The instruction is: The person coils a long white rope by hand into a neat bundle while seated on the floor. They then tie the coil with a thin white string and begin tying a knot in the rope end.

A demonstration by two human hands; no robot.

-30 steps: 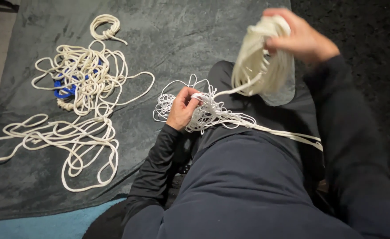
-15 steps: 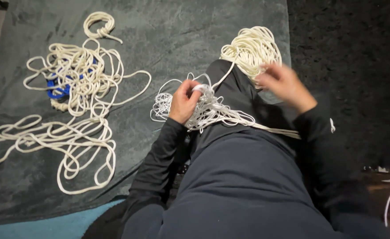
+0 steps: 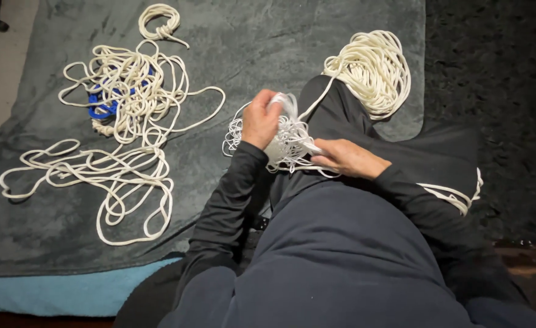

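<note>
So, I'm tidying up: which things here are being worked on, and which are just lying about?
In hand:
left hand and right hand on the thin white cord tangle
thick cream coil

Lying about:
loose rope heap
blue rope
small coil
grey blanket

No packages, labels, signs, screens visible

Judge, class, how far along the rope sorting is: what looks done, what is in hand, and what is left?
Looks done: a small tied coil and a thick bundle lie on the grey blanket. In hand: the left hand and right hand grip a thin white tangle over the knee. Left: the loose rope pile over something blue, and the sprawl of loops below it.
</note>
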